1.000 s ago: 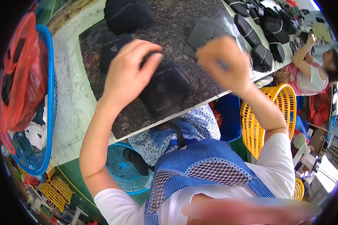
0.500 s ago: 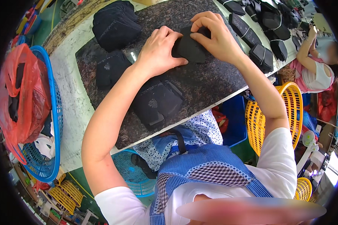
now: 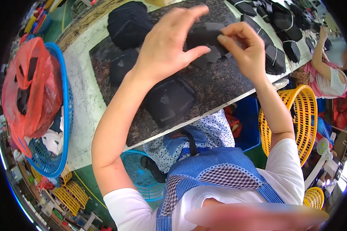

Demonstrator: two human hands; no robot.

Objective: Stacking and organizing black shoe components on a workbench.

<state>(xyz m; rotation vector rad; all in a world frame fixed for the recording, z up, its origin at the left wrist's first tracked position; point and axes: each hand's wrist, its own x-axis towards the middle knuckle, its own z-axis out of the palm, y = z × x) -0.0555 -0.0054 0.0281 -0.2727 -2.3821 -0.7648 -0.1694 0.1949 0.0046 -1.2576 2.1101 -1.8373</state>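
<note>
Over a dark speckled stone slab (image 3: 223,81), my left hand (image 3: 165,44) is raised, its thumb spread from the fingers and nothing in its grip; it is slightly blurred. My right hand (image 3: 246,50) pinches the right edge of a black fabric piece (image 3: 204,36). Several small dark pieces (image 3: 213,56) lie fanned out just below it, between the two hands. A stack of cut black pieces (image 3: 169,102) sits near the slab's front edge. Another black stack (image 3: 121,63) is partly behind my left forearm, and a taller black pile (image 3: 129,25) stands at the far left.
Tied black bundles (image 3: 274,59) line the table's right side. A blue basket (image 3: 67,111) holding a red plastic bag (image 3: 36,88) stands at left. Yellow baskets (image 3: 310,115), a blue bin (image 3: 248,127) and a light-blue basket (image 3: 137,175) are below. Another person (image 3: 327,73) works at far right.
My left hand has come off the black pieces and lifted, opening. My right hand has shifted right and closed to a pinch at the edge. The pieces between the hands have become fanned out.
</note>
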